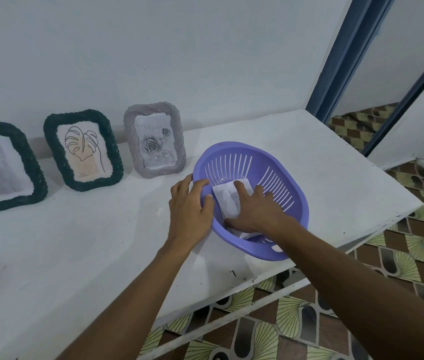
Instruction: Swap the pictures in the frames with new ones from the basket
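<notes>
The white worktop (75, 242) ran along the wall, and three frames stood propped at its back: a dark green frame (38, 178) at the far left, a second dark green frame (75, 116) with a leaf drawing, and a grey frame (151, 107) holding a rose print, all three with pictures in them. Just to the right of the grey frame sat the purple basket (296, 193), close to the worktop's front edge.

The left hand (191, 206) gripped the basket's left rim, its fingers (201, 184) curled over the lip to steady it. The right hand (252, 214) was down inside the basket, fingers (240, 188) spread apart and lying flat on the stack of new pictures (225, 197). Whether the thumb had got under the stack's near edge could not be told.

The stack lay directly beneath the right hand, its long axis running away from the person, so that hand was plainly the one placed to lift it, probably by the near short edge.
</notes>
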